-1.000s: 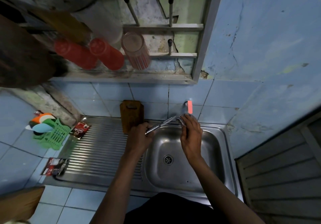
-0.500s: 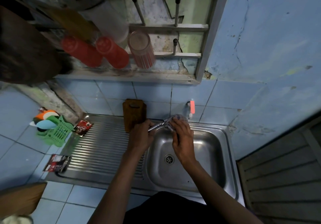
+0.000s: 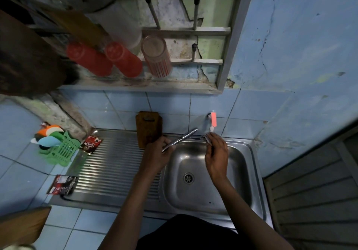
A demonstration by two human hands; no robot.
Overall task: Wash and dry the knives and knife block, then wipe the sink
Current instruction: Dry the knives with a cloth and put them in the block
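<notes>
My left hand grips a steel knife by one end, the rest slanting up and right over the sink's back left corner. My right hand hovers over the steel sink under the tap, pinching a small greyish scrubber in its fingertips. The scrubber is apart from the knife. The brown wooden knife block stands on the draining board against the tiled wall, just behind my left hand.
A ribbed steel draining board lies left of the bowl with two sachets at its edges. A green basket holding coloured utensils sits far left. Red cups and a glass hang on the rack above.
My right hand slid off the knife towards the tap and now holds the scrubber apart from it. The knife's free end is bare. My left hand barely moved.
</notes>
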